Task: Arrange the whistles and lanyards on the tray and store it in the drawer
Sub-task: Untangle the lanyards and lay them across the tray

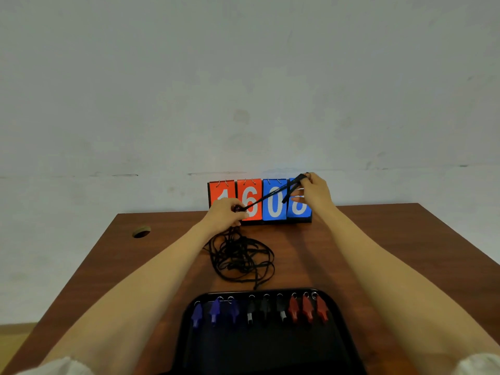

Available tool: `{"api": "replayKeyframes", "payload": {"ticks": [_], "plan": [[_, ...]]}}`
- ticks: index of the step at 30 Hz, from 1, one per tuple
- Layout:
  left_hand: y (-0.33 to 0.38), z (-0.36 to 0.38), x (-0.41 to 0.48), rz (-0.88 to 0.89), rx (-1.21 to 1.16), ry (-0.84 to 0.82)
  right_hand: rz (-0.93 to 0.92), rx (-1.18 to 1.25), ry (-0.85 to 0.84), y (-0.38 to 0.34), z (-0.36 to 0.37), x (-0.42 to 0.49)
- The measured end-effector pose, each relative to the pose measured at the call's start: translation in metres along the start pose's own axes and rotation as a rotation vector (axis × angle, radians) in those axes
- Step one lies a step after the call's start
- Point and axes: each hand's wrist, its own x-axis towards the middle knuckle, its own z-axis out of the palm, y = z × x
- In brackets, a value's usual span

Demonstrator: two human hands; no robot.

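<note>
A black tray (pixel 341 328) lies at the near edge of the table. Along its far side stand blue whistles (pixel 213 312), black whistles (pixel 265 309) and red whistles (pixel 307 308) in a row. Beyond the tray a tangled heap of black lanyards (pixel 240 257) rests on the wood. A single black lanyard (pixel 270 196) is stretched taut above the table between my hands. My left hand (pixel 223 213) pinches its lower end just over the heap. My right hand (pixel 315 190) holds its upper end, raised higher and to the right.
A flip scoreboard (pixel 273 209) with red and blue number cards stands at the table's far edge against the wall, just behind my hands. A round cable hole (pixel 141 232) is in the brown table (pixel 392 239) at the far left.
</note>
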Motion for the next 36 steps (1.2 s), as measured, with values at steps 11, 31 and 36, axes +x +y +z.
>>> {"api": "replayKeyframes", "payload": {"ticks": [11, 31, 36], "plan": [[0.023, -0.006, -0.005, 0.099, 0.062, 0.145, -0.105, -0.338, 0.005, 0.002, -0.009, -0.010], [0.052, 0.031, -0.036, -0.041, -0.028, -0.139, -0.327, -0.823, -0.203, -0.025, -0.011, -0.050], [0.080, 0.035, -0.048, 0.070, -0.249, 0.046, -0.433, -0.877, -0.199, -0.046, -0.011, -0.071]]}}
